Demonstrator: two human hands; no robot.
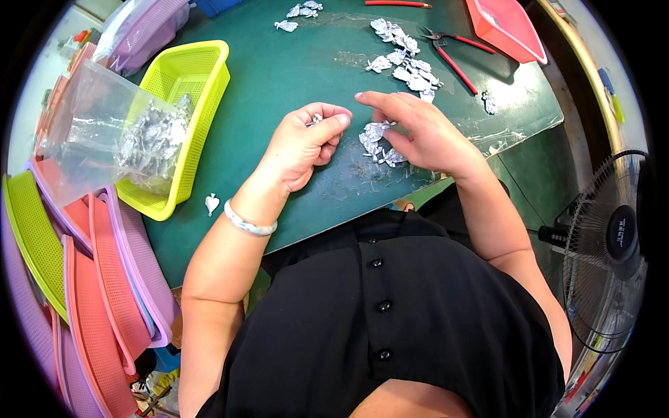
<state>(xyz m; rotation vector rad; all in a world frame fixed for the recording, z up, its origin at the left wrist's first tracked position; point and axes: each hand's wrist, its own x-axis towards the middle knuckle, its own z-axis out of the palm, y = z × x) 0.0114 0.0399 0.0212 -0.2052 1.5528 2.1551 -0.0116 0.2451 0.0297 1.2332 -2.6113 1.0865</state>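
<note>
The left hand [306, 143] sits near the middle of the green table [279, 76], wrist bent and knuckles up, fingers curled in with the thumb and forefinger pinched shut on a small silver metal piece [315, 120] that peeks out at the hand's 12 o'clock. Just at its 3 o'clock the right hand [418, 132] lies low over the table, forefinger stretched out toward 9 o'clock, the other fingers loosely spread and resting on a little heap of silver pieces [376, 143]; it grips nothing that I can see. At the right hand's 12 o'clock a longer scatter of silver pieces [408, 63] lies on the table, with red-handled pliers [453, 52] beside it. Over at 9 o'clock from the left hand stands a yellow mesh basket [202, 76], and a clear plastic bag [104, 132] holding more silver pieces leans across its near end. A red tray [505, 28] stands at 1 o'clock; I cannot tell what is in it. Stacked pink and green baskets [97, 279] pile up at 8 o'clock
</note>
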